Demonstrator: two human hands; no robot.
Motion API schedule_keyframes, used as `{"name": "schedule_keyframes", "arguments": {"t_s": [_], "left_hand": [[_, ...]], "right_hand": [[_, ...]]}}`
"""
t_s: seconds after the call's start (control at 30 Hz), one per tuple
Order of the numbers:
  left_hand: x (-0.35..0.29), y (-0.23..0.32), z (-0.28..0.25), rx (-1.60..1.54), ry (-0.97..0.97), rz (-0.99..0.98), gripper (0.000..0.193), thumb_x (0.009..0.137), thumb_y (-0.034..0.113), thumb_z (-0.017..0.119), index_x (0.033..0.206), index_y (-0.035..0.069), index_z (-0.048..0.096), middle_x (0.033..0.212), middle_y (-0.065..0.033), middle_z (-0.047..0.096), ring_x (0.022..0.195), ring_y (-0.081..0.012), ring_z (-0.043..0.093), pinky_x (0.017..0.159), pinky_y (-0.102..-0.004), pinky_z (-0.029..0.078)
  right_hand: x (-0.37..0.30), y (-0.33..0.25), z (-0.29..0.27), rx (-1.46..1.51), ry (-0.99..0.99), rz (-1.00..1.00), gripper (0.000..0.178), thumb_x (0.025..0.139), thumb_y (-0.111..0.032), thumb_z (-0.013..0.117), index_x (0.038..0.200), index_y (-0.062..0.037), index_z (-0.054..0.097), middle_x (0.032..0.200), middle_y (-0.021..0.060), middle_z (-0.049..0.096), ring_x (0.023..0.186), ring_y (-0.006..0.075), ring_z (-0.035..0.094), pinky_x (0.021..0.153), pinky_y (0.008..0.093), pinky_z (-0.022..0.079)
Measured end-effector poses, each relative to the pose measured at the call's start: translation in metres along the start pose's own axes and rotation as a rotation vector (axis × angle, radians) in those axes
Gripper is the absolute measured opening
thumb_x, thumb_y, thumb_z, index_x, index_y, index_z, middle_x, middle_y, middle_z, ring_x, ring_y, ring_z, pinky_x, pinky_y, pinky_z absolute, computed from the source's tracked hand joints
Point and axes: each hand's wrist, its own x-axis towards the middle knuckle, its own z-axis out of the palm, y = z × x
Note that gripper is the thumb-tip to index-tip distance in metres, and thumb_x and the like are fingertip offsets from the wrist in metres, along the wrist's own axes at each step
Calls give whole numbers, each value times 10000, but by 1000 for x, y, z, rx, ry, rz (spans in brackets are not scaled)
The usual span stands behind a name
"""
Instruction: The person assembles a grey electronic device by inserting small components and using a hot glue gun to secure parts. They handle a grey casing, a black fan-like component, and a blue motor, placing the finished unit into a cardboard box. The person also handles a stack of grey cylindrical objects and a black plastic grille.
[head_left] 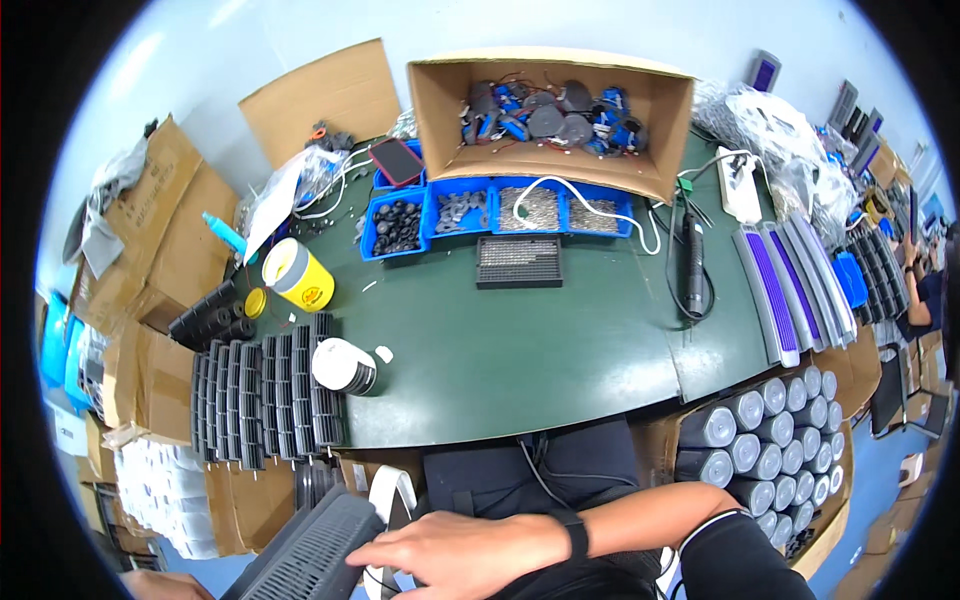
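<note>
A dark grey slatted plastic housing [320,548] is held tilted low in front of me, at the left of my lap. My right hand [455,553] reaches across from the right and grips its right edge, the index finger lying along the grey plastic. Only a part of my left hand [168,586] shows at the lower left rim, close to the housing's near end; its fingers are hidden. Just beyond the housing is a white curved band [392,488]. Rows of black ribbed rollers [270,395] lie on the table's left edge.
On the green table [520,350] are blue bins [400,228] of small parts, a black pin tray [519,262], a yellow-and-white tub [298,275], a white-lidded container [343,366] and a corded black screwdriver [693,265]. An open carton [550,165] holds motors. Grey cylinders [765,462] fill a box at right.
</note>
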Motion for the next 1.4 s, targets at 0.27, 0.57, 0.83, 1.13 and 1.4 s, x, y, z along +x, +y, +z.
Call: {"name": "schedule_keyframes", "arguments": {"t_s": [0.27,0.57,0.83,1.13,1.4], "left_hand": [[112,111,-12,487,-1,707,274,1028,240,719,1087,-23,669,1052,-84,674,865,-207,633,785,-364,528],[177,212,67,122,197,207,293,1060,283,691,1112,-4,716,958,0,692,805,-78,623,727,-248,526],[287,212,171,-251,1,357,356,1058,220,684,1327,-6,626,1025,-38,719,873,-93,653,768,-231,537],[393,221,224,-557,-17,625,550,1027,149,686,1475,-84,468,1352,-274,601,1314,-263,599,1070,-379,523],[411,173,110,851,718,1251,558,941,251,728,1445,59,583,1360,-174,622,1305,-375,573,1135,-536,400]], "right_hand": [[-123,-29,-91,69,766,104,497,954,-137,810,1407,-18,645,1148,153,768,901,144,743,812,300,625],[-156,-51,-83,225,718,81,917,914,-166,860,1650,-59,323,1606,247,442,1351,363,607,957,418,626],[-149,21,-98,20,1182,161,1162,748,-281,959,1651,-21,274,1529,221,488,1366,308,548,1155,447,448],[-190,89,-153,-94,1546,328,531,1016,-230,739,1447,35,577,1006,31,643,900,87,585,796,250,490],[-175,88,-177,-370,1519,537,440,1001,-371,732,1047,66,721,775,45,662,723,125,579,663,308,455]]}}
